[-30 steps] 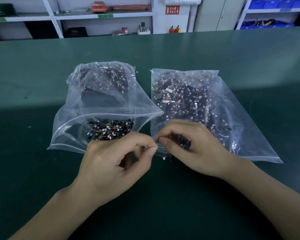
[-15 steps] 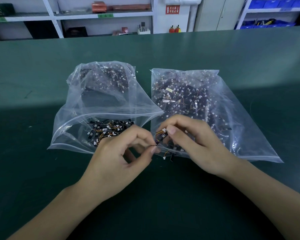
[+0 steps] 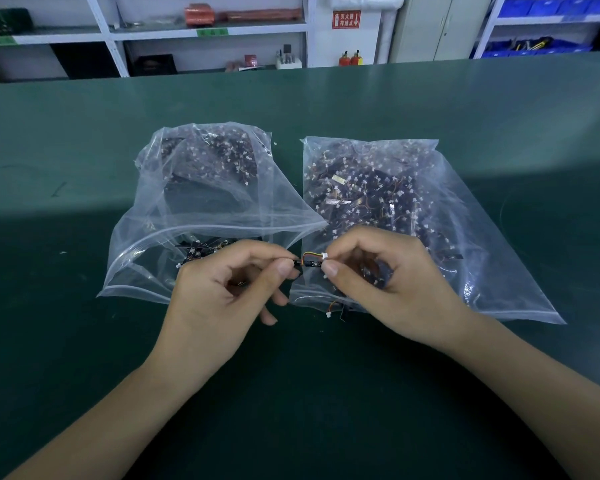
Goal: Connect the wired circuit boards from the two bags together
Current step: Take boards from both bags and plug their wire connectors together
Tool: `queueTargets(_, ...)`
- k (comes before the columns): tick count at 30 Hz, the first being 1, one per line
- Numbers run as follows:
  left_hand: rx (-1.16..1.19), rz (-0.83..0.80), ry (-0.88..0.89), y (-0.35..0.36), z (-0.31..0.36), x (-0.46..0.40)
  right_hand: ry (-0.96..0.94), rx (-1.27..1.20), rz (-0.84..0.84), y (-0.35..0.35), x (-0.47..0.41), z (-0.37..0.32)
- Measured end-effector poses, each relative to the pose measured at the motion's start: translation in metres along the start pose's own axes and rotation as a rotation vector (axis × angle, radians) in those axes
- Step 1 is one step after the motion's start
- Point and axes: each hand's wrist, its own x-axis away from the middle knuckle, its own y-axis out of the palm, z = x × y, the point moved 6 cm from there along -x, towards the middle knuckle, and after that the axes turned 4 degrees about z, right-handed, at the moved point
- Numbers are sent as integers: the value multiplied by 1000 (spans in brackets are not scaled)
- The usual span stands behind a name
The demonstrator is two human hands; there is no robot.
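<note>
Green bench (image 3: pixel 326 393) (white shelving (image 3: pixel 201 29) behind), left hand (image 3: pixel 222 299) and right hand (image 3: pixel 388 289) both pinching 1 wired board (image 3: pixel 311 262).

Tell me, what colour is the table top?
Dark green table top, seen in the head view.

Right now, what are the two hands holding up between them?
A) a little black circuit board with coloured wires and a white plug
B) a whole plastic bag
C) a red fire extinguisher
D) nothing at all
A: the left hand and right hand each pinch an end of a small wired circuit board, its white connector at the right fingertips.
</note>
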Motion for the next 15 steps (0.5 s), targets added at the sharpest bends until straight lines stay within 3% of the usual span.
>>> queueTargets(15, -256, -50, 131, 10, 13, 4, -11, 79, 14, 3, 1, 4)
